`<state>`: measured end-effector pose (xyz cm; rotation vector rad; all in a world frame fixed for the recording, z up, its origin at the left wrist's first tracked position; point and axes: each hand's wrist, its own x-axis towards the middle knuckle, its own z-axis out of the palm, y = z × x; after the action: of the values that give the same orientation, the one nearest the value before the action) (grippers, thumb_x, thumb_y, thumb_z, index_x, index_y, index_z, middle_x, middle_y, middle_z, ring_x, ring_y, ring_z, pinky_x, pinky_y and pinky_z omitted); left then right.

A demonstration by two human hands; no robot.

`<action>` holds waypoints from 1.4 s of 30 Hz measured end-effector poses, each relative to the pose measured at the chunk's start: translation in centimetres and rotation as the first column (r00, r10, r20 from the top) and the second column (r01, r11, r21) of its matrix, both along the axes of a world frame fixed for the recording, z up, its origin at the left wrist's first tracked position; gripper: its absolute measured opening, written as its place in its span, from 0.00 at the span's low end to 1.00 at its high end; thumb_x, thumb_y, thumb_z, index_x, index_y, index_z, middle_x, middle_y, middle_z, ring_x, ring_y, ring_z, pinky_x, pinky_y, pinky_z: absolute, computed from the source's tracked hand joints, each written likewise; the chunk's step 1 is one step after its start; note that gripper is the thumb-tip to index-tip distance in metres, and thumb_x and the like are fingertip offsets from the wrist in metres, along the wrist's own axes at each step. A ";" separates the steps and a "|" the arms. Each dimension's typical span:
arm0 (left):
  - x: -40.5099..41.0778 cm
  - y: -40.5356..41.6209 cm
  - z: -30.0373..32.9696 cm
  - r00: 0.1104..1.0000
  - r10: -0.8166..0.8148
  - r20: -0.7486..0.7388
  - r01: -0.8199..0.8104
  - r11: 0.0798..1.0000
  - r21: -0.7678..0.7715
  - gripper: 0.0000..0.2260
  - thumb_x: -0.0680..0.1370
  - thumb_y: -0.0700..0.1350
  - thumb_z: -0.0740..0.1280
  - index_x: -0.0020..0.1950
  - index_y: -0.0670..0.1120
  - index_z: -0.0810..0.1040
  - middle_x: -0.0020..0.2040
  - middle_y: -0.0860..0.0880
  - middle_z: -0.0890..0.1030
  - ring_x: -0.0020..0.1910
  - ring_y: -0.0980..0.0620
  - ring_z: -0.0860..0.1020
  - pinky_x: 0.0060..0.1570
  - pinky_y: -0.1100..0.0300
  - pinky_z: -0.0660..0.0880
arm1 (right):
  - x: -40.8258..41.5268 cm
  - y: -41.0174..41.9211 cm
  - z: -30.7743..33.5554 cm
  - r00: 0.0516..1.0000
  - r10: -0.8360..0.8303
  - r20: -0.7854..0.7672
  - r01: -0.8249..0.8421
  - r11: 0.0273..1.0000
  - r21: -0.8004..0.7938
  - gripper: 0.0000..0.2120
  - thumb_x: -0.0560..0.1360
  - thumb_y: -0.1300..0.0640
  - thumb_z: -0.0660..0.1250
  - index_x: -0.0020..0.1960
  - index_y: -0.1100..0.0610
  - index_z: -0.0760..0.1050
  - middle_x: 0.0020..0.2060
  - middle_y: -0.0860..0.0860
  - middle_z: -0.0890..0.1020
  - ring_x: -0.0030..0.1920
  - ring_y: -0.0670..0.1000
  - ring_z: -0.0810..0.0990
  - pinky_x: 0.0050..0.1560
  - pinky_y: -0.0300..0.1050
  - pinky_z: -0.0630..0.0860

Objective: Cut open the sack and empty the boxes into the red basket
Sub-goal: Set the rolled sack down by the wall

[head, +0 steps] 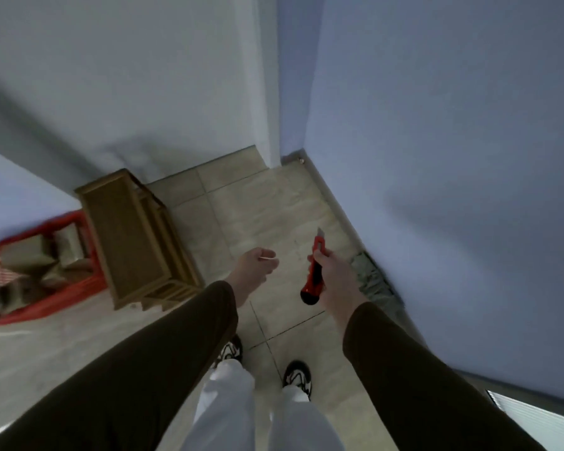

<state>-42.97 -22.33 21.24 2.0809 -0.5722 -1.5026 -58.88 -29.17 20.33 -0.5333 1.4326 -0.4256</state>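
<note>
My right hand (334, 275) grips a red utility knife (314, 271) with its blade tip out and pointing away from me, over the tiled floor. My left hand (256, 265) hangs beside it, fingers curled loosely with nothing clearly in them. The red basket (46, 297) stands on the floor at the far left, blurred, with several brown cardboard boxes (30, 255) inside it. No sack is in view.
A wooden stool (127, 236) stands between the basket and my hands. White walls close off the corner ahead and to the right. A grey patch of broken wall base (373, 281) lies by the right wall. My shoes (297, 377) stand on the tiles below.
</note>
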 end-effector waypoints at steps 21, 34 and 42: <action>15.6 35.4 10.3 0.762 0.638 -0.114 -0.647 0.759 -0.079 0.07 0.84 0.42 0.65 0.62 0.45 0.77 0.56 0.46 0.82 0.54 0.50 0.81 0.50 0.58 0.78 | 20.8 27.2 9.3 0.838 0.545 -0.034 -0.543 0.838 0.043 0.05 0.83 0.53 0.67 0.57 0.53 0.78 0.55 0.55 0.81 0.56 0.58 0.79 0.61 0.53 0.77; 28.1 44.3 10.1 0.654 0.750 -0.100 -0.756 0.643 -0.121 0.12 0.84 0.41 0.67 0.67 0.41 0.77 0.62 0.40 0.81 0.62 0.43 0.81 0.54 0.57 0.79 | 36.7 33.6 9.2 0.778 0.629 0.009 -0.629 0.778 0.010 0.06 0.84 0.56 0.66 0.58 0.57 0.79 0.47 0.55 0.79 0.43 0.53 0.77 0.49 0.49 0.77; 38.5 48.5 8.5 0.727 0.679 -0.099 -0.686 0.715 -0.132 0.10 0.83 0.41 0.68 0.65 0.42 0.78 0.60 0.42 0.82 0.60 0.43 0.82 0.55 0.57 0.80 | 46.0 39.5 8.0 0.840 0.538 0.061 -0.541 0.841 0.030 0.09 0.85 0.55 0.65 0.63 0.57 0.76 0.49 0.55 0.81 0.49 0.55 0.80 0.52 0.51 0.79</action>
<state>-4.48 26.15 29.76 1.8210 0.1173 -1.0090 -12.89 10.33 28.37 -0.8526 1.1738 0.0500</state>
